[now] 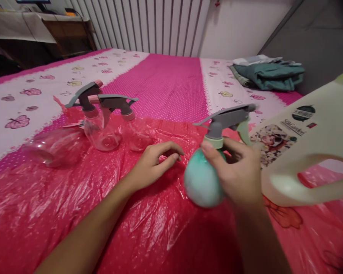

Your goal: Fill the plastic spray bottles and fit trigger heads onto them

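My right hand grips a spray bottle by its neck, just under the grey trigger head. Its round body holds something pale turquoise, and its collar is light green. To the left of it, my left hand rests low over the red plastic sheet, fingers loosely curved and apart, holding nothing. Beyond that hand stand two clear spray bottles with grey and pink heads, one nearer the middle and one farther left. Another clear bottle lies on its side at the left.
A large cream jug with a handle and label leans at the right, close to my right hand. Folded clothes lie at the far right of the pink patterned bed cover. A radiator and a desk stand behind.
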The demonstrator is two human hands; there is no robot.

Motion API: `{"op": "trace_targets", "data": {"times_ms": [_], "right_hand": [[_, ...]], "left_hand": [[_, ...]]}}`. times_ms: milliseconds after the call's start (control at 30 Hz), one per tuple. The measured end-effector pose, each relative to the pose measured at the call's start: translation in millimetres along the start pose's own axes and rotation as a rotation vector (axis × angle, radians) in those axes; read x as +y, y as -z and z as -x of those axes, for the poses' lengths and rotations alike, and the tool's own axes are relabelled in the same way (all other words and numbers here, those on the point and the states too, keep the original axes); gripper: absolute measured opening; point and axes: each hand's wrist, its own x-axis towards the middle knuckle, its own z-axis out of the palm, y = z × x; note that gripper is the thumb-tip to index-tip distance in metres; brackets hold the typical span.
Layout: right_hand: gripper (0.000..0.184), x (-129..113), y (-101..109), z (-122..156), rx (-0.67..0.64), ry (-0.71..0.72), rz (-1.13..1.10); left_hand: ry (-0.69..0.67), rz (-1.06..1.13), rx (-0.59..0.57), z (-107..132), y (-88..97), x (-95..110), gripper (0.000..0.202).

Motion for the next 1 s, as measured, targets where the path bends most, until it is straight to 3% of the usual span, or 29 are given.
{"op": "trace_targets", "data": {"times_ms": [133,200,333,667,767,900,1000], "right_hand": [[0.042,-2.8,3.4,0.3,-0.073,-0.083,-0.208],[0.041,-3.6,4.9,1.1,-0.012,-0.053,-0.15],[0.043,-1.9,6.4,1.7,-0.116,-0.087,-0.232],[0.04,-0.6,3.8,0.0,-0.097,-0.076,-0.202],[0.04,-1.1,3.3,0.4,-0.158,-0.126,-0.343],[0.041,-1.1,1.8,0.3,-0.098,-0.064,-0.146],[0.039,-0.3,0.8,0.2,-0.131,-0.067,-0.17]], "left_hand": [[0.0,0.001,0.0,0.2,0.3,-0.2,0.016],[0.003,0.002,-0.003,0.1,0.2,-0.1,0.016],[0.004,0.001,0.0,-0.3,-0.2,0.2,0.018],[-0.015,-0.004,-0.002,-0.4,-0.3,-0.8,0.016],[-0.01,-0.001,-0.004,0.0,0.0,-0.5,0.016],[-0.009,-0.006,-0.005,0.1,-1.1,-0.1,0.016],[-0.013,-0.006,-0.001,-0.2,-1.7,-0.5,0.016]]}}
